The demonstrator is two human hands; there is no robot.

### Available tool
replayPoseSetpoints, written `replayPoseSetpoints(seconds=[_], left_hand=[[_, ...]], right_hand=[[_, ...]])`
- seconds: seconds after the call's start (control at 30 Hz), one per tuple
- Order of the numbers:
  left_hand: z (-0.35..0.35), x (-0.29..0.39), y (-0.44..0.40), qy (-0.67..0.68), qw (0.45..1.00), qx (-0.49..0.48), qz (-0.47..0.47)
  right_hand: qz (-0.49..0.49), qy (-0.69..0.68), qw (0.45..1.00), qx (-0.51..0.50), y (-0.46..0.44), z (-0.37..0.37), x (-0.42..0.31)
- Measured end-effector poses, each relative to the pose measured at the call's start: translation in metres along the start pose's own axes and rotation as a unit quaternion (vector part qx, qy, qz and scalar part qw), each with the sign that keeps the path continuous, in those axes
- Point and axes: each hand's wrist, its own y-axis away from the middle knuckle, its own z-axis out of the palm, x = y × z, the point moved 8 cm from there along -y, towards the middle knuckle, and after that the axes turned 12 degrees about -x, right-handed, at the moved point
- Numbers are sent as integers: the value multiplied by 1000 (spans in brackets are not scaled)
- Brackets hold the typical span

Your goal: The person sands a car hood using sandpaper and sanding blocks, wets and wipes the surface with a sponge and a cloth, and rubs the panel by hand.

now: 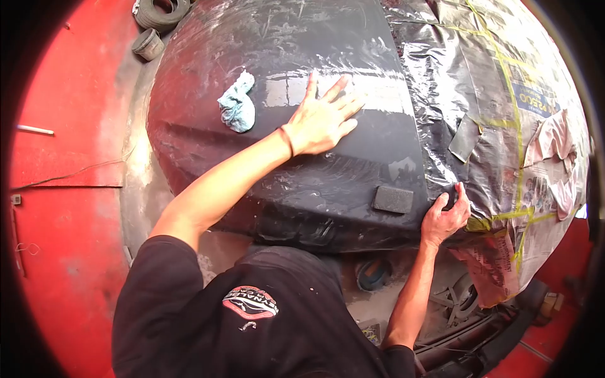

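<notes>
Black T-shirt (252,340), nearest item, at 6 o'clock; oval emblem (250,302) in red, white and black printed on it.

Car hood (283,170), dark grey, streaked and glossy in places; fills the middle and reaches up to 12 o'clock.

Left hand (322,121), just past 12 o'clock of centre: palm down on the hood, fingers spread wide, nothing seen in its grasp. Dark wristband (287,142) at its wrist.

Right hand (446,217), at 3 o'clock, by the hood's near corner: thumb and fingers bent, a narrow gap between them, fingertips at the black plastic sheeting (438,82). Whether they pinch it, cannot tell.

Cloth (238,113), light blue, crumpled; on the hood, at 9 o'clock of the left hand, apart from it.

Sanding block (393,200), dark, rectangular; lying on the hood near the right hand, on its 10 o'clock side.

Grey sheet (465,138), small, apparently sandpaper; on the sheeting, between 12 and 1 o'clock of the right hand.

Masking paper (498,145), printed, with yellow tape (519,157); at 2 to 3 o'clock. Pinkish crumpled piece (547,142) upon it, material unclear.

Tyres (161,12), at 11 o'clock; bucket (148,44), soiled, just beside them.

Round container (373,274), at 5 o'clock, below the hood's edge; contents unclear.

Red wall (69,239), from 8 to 10 o'clock.
</notes>
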Motion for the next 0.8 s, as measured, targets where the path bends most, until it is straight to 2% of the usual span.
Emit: replayPoseSetpoints(seconds=[0.1, 0.23, 0.37, 0.5, 0.53, 0.6, 0.63, 0.67, 0.73, 0.8], left_hand=[[2, -1, 8, 12, 1000, 8, 8], [-1, 2, -16, -20, 999, -38, -14], [7, -2, -1, -3, 999, 31, -19], [21, 74, -54, 41, 999, -8, -20], [20, 88, -51, 14, 1000, 1, -1], [17, 57, -46, 4, 1000, -8, 18], [7, 31, -49, -75, 994, -48, -63], [5, -13, -54, -96, 988, 13, -122], [-13, -76, -52, 68, 979, 39, -187], [-11, -11, -48, -83, 983, -22, -161]], right_hand=[[1, 7, 1000, 10, -4, 2, 0], [-1, -2, 1000, 3, -1, 2, -1], [5, 5, 1000, 13, -5, 2, 0], [12, 1, 1000, 4, -1, 1, 0], [11, -3, 1000, -3, -2, 0, 1], [11, -13, 1000, 3, -3, 0, 2], [7, -11, 1000, 7, -4, 0, 1], [6, -10, 1000, 9, 0, -1, 1], [16, 1, 1000, 6, -1, -1, 4], [23, -3, 1000, 1, -2, 1, 2]])
